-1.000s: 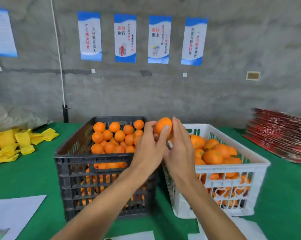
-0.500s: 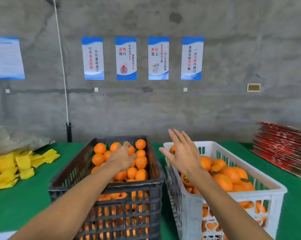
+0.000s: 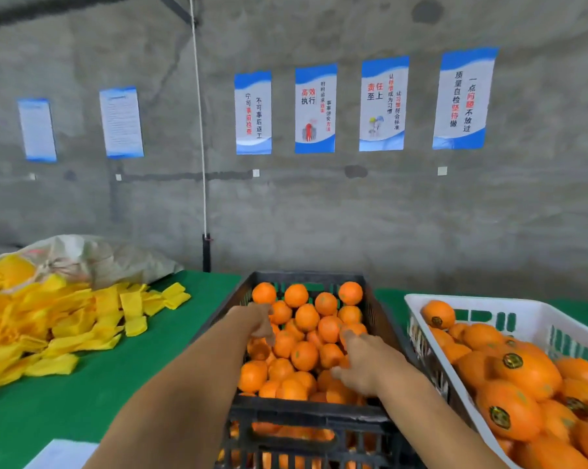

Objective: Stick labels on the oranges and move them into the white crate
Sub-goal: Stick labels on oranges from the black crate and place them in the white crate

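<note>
The black crate (image 3: pixel 380 319) in the middle holds a heap of unlabelled oranges (image 3: pixel 306 316). My left hand (image 3: pixel 259 320) reaches in over its left side, its fingers drooping onto the fruit and holding nothing that I can see. Over the near right of the heap lies my right hand (image 3: pixel 360 362), fingers spread loosely on the oranges. At the right the white crate (image 3: pixel 536 314) is filled with oranges with dark round labels (image 3: pixel 526 370). Both hands are blurred by motion.
A pile of yellow foam sleeves (image 3: pixel 66 319) and a plastic sack (image 3: pixel 93 255) lie at the left on the green table (image 3: pixel 143 367). A white sheet (image 3: pixel 61 455) sits at the near edge. A grey wall with posters stands behind.
The orange held between both hands a second ago is gone from them. My right hand moved from above the white crate into the black crate. The view swung left.
</note>
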